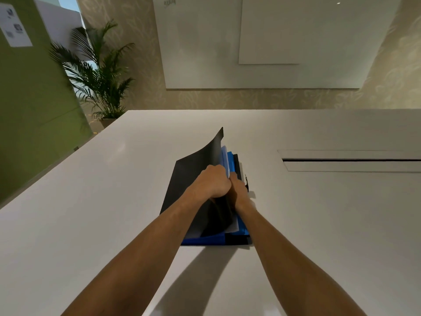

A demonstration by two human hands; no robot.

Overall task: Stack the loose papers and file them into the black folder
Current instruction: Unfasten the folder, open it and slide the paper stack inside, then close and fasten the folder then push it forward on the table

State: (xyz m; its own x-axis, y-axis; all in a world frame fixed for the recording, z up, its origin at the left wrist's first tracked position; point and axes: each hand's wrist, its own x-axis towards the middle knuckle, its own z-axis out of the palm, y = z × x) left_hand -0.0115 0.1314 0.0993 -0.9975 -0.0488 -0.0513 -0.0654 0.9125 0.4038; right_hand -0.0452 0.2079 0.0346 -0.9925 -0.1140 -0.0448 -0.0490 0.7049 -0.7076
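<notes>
I see the black folder [189, 176] lying near the middle of the white counter [91, 201], its front cover lifted and curling up on the left. The left hand [213, 181] is closed in a fist on the edge of that cover, holding it raised. White papers [224, 156] show inside, over a blue layer [232, 163] beneath. The right hand [238, 190] presses in just beside the left, touching it; I cannot tell whether its fingers grip anything. A cable slot [350, 160] sits well apart on the right.
</notes>
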